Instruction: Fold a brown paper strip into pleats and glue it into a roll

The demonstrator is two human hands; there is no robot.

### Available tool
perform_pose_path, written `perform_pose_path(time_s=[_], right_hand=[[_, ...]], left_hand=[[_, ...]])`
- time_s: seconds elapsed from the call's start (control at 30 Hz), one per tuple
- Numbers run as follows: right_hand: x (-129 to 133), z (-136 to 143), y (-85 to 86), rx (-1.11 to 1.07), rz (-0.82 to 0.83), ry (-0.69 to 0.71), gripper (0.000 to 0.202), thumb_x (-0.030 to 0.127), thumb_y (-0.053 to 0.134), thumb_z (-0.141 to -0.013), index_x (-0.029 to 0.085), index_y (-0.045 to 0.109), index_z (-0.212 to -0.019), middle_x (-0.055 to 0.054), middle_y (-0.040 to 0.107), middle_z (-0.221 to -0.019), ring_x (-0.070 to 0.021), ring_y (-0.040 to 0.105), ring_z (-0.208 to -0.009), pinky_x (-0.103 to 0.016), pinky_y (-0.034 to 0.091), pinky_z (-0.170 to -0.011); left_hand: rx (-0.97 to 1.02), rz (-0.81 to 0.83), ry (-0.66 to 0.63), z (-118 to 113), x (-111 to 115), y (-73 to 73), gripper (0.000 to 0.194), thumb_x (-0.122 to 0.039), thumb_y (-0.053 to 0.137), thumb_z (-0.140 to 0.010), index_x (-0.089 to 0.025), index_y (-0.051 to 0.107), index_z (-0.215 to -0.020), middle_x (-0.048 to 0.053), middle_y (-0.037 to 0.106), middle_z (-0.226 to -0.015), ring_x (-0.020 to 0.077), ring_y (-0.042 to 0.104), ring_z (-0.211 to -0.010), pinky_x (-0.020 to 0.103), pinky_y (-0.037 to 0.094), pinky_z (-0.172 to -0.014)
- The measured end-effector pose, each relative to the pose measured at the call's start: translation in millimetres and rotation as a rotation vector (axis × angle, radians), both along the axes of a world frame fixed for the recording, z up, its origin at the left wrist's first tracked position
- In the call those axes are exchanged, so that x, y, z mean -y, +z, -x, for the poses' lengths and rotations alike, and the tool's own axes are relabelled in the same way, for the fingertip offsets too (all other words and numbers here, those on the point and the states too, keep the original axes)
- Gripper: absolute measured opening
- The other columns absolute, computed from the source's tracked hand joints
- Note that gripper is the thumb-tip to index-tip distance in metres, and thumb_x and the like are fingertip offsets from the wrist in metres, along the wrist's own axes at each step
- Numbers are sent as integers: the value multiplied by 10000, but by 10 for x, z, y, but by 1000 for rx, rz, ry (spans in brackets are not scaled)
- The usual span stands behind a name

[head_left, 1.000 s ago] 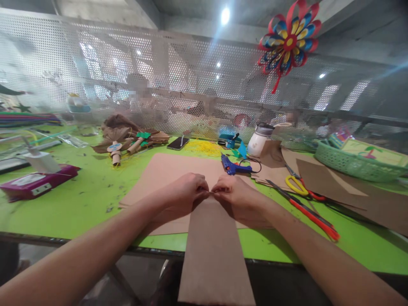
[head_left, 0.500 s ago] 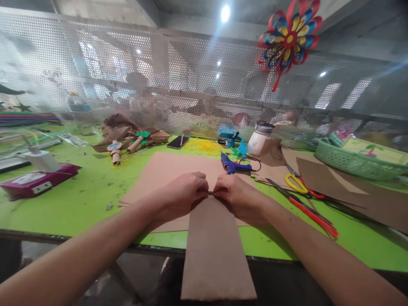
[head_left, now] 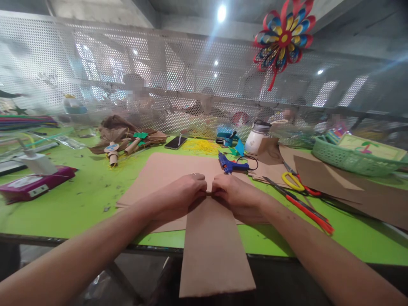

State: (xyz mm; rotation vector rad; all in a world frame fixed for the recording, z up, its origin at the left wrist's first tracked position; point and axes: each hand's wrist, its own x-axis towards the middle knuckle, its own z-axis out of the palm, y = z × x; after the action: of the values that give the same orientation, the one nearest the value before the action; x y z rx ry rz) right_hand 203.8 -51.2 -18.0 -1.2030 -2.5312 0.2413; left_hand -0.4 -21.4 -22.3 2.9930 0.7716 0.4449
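Brown long strip of paper (head_left: 215,250) is at the lower centre of the frame, its near end reaching past the edge of the green flat table (head_left: 79,212). Left hand (head_left: 193,189) and right hand (head_left: 228,189) both pinch its far end with closed fingers. Beneath them lie light-brown large paper sheets (head_left: 168,170); a blue plastic glue gun (head_left: 231,165) rests just above the right hand.

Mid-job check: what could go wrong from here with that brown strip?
The brown paper strip overhangs the edge of the green table, so a bump could crease it. The left hand and right hand pinch its far end close together; uneven pressure might skew the roll or fold there. The blue glue gun lies just beyond the right hand, so knuckles could knock it; whether it's hot, I can't tell.
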Motion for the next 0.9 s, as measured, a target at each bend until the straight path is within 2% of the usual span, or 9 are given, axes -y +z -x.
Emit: perform_pose_path(time_s=[0.23, 0.37, 0.53, 0.73, 0.9], right_hand=[[64, -37, 89, 47, 69, -26, 134, 155, 533, -753, 175, 611, -861, -24, 616, -821, -135, 524, -700, -209, 350, -563], [-4, -74, 64, 56, 122, 4, 164, 137, 545, -737, 184, 612, -879, -24, 634, -859, -144, 543, -744, -215, 365, -603], [-39, -95, 85, 106, 128, 0, 161, 143, 547, -742, 194, 624, -874, -30, 646, -866, -159, 543, -766, -236, 360, -634], [2, -116, 100, 126, 136, -1, 262, 62, 550, -670, 202, 595, -887, -22, 630, -894, -156, 534, -783, -231, 351, -633], [54, -91, 94, 164, 62, 0, 111, 180, 548, -736, 189, 553, -846, -18, 581, -829, -140, 495, -716, -232, 321, -592]], left_hand=[[-12, 144, 10, 46, -96, 0, 145, -138, 451, -806, -184, 587, -831, 16, 532, -834, 131, 489, -724, 232, 380, -641], [-55, 231, -6, 97, -167, 47, 265, -75, 480, -710, -203, 597, -910, 3, 552, -851, 130, 498, -740, 225, 378, -640], [-90, 244, -40, 131, -159, 96, 364, -21, 459, -644, -209, 609, -917, 3, 571, -867, 139, 507, -787, 230, 381, -675], [-68, 235, -52, 125, -79, 139, 360, -24, 456, -658, -201, 623, -924, 17, 564, -880, 144, 515, -797, 239, 395, -703], [-79, 155, -68, 115, -26, 148, 258, -62, 464, -741, -202, 637, -871, 17, 544, -825, 143, 514, -758, 243, 391, -679]])
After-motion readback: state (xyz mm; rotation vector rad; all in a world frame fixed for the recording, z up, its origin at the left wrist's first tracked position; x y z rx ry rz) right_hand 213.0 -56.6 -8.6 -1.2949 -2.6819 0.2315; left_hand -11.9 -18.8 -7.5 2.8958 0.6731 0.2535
